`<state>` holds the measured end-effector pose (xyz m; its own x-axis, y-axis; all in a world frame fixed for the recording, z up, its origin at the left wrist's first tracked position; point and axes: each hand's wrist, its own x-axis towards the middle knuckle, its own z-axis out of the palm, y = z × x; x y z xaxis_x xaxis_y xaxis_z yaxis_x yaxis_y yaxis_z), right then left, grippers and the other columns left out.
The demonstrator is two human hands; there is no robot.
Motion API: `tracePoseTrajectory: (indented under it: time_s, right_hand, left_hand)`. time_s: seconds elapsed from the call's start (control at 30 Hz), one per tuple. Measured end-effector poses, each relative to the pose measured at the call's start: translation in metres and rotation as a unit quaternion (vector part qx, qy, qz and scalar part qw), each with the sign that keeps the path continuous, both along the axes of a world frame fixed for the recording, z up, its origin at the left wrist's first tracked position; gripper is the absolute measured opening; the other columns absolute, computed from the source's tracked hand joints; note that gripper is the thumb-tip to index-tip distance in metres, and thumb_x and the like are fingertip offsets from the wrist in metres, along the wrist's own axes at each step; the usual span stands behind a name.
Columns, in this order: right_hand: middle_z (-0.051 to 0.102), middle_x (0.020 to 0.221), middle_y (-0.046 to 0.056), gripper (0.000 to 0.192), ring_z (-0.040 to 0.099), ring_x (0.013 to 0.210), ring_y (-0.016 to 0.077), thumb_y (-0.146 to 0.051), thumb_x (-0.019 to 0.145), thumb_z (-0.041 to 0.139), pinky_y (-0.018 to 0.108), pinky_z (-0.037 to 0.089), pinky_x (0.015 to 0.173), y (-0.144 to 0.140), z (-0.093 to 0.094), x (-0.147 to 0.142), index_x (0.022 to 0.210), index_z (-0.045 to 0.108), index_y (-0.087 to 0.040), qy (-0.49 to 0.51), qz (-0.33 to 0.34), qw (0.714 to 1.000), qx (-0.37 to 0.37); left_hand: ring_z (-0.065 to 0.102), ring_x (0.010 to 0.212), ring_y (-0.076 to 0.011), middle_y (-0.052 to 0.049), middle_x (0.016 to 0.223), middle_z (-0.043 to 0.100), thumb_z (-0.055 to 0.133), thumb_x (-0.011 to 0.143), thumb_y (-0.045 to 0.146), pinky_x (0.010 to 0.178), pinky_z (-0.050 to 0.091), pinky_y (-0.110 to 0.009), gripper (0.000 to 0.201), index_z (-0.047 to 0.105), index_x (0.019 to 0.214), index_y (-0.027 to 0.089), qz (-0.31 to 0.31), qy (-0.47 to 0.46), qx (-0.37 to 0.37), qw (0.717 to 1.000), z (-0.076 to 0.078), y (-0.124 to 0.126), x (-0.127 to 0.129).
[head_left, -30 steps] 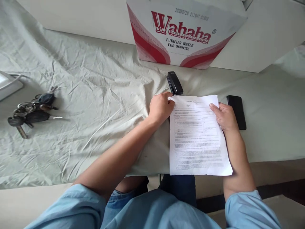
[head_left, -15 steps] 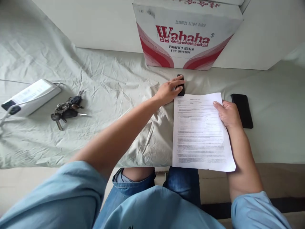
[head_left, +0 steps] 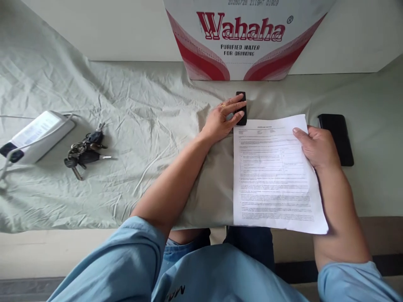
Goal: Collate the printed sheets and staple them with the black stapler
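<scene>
A printed sheet of paper (head_left: 273,176) lies on the cloth-covered table, its lower end hanging past the front edge. My right hand (head_left: 317,147) grips the sheet's right edge near the top. My left hand (head_left: 223,117) reaches forward just left of the sheet's top corner, its fingers wrapped on a small black stapler (head_left: 242,108) that stands on the cloth in front of the box.
A white and red Wahaha water carton (head_left: 245,37) stands at the back. A black phone (head_left: 336,138) lies right of the paper. A bunch of keys (head_left: 83,153) and a white power strip (head_left: 34,136) lie at the left on the wrinkled pale green cloth (head_left: 132,126).
My left hand left the paper's top left corner and went forward onto the black stapler. The right hand kept its hold on the sheet. The view shifted.
</scene>
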<state>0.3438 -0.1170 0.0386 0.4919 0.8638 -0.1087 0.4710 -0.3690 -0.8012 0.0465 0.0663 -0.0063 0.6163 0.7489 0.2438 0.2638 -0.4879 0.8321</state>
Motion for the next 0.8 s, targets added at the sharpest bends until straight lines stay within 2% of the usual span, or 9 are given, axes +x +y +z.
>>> tracePoseTrajectory:
  time_s: [0.17, 0.23, 0.33, 0.43, 0.53, 0.63, 0.73, 0.8]
  right_hand:
    - [0.086, 0.089, 0.01, 0.061, 0.075, 0.083, 0.0227, -0.078, 0.087, 0.089, 0.034, 0.058, 0.076, -0.001, 0.002, -0.004, 0.094, 0.085, -0.017, 0.025, -0.022, 0.999, 0.017]
    - [0.087, 0.09, 0.01, 0.063, 0.079, 0.087, 0.0251, -0.081, 0.082, 0.092, 0.036, 0.062, 0.082, -0.001, 0.003, -0.006, 0.095, 0.086, -0.019, 0.046, -0.028, 0.998, 0.028]
    - [0.089, 0.092, 0.01, 0.062, 0.082, 0.089, 0.0274, -0.081, 0.076, 0.098, 0.039, 0.066, 0.085, -0.004, 0.009, -0.006, 0.092, 0.087, -0.021, 0.068, -0.026, 0.997, 0.031]
    - [0.088, 0.089, 0.012, 0.058, 0.084, 0.086, 0.0309, -0.077, 0.072, 0.102, 0.042, 0.068, 0.076, -0.013, 0.016, -0.004, 0.086, 0.089, -0.022, 0.113, 0.001, 0.994, 0.005]
    - [0.089, 0.089, 0.012, 0.051, 0.086, 0.084, 0.0331, -0.07, 0.074, 0.106, 0.046, 0.07, 0.075, -0.021, 0.018, -0.003, 0.091, 0.092, -0.024, 0.156, -0.004, 0.988, 0.023]
    - [0.09, 0.094, 0.01, 0.051, 0.088, 0.087, 0.0334, -0.068, 0.073, 0.108, 0.053, 0.074, 0.086, -0.019, 0.011, -0.005, 0.101, 0.095, -0.027, 0.166, -0.059, 0.978, 0.112]
    - [0.091, 0.094, 0.005, 0.055, 0.088, 0.088, 0.033, -0.071, 0.068, 0.109, 0.058, 0.075, 0.094, -0.008, -0.001, -0.006, 0.101, 0.095, -0.03, 0.164, -0.109, 0.962, 0.191]
    - [0.091, 0.093, 0.002, 0.053, 0.088, 0.087, 0.0312, -0.071, 0.069, 0.109, 0.058, 0.074, 0.1, -0.003, -0.007, -0.006, 0.102, 0.095, -0.031, 0.165, -0.112, 0.957, 0.212]
  left_hand:
    - [0.037, 0.185, -0.0378, -0.003, 0.191, 0.051, 0.06, 0.118, 0.042, 0.151, 0.021, -0.071, 0.05, 0.073, 0.166, 0.035, 0.032, 0.117, 0.026, 0.992, 0.009, -0.012, 0.004]
    - [0.039, 0.184, -0.0376, -0.004, 0.192, 0.049, 0.057, 0.119, 0.042, 0.15, 0.02, -0.073, 0.051, 0.07, 0.169, 0.035, 0.039, 0.142, 0.02, 0.989, 0.013, -0.017, 0.005]
    - [0.05, 0.178, -0.0342, -0.005, 0.191, 0.052, 0.056, 0.121, 0.044, 0.15, 0.027, -0.065, 0.049, 0.072, 0.166, 0.034, 0.033, 0.111, 0.024, 0.993, 0.013, -0.018, 0.006]
    - [0.062, 0.168, -0.03, -0.006, 0.183, 0.062, 0.061, 0.12, 0.048, 0.141, 0.045, -0.049, 0.043, 0.077, 0.157, 0.033, 0.038, 0.023, 0.017, 0.999, 0.009, -0.015, 0.004]
    - [0.079, 0.139, -0.0259, -0.008, 0.155, 0.081, 0.064, 0.118, 0.057, 0.116, 0.061, -0.038, 0.04, 0.082, 0.141, 0.03, 0.105, -0.05, -0.037, 0.992, 0.011, -0.015, 0.002]
    - [0.08, 0.097, -0.0196, -0.008, 0.108, 0.086, 0.058, 0.117, 0.072, 0.083, 0.061, -0.029, 0.057, 0.085, 0.111, 0.022, 0.146, -0.101, -0.131, 0.975, 0.017, -0.02, 0.001]
    - [0.062, 0.065, -0.0136, -0.004, 0.077, 0.073, 0.055, 0.113, 0.084, 0.061, 0.047, -0.029, 0.073, 0.081, 0.089, 0.02, 0.089, -0.148, -0.226, 0.959, 0.022, -0.025, 0.0]
    - [0.051, 0.057, -0.0114, -0.002, 0.067, 0.063, 0.062, 0.108, 0.087, 0.055, 0.039, -0.029, 0.073, 0.077, 0.081, 0.02, 0.031, -0.169, -0.261, 0.95, 0.025, -0.027, 0.0]
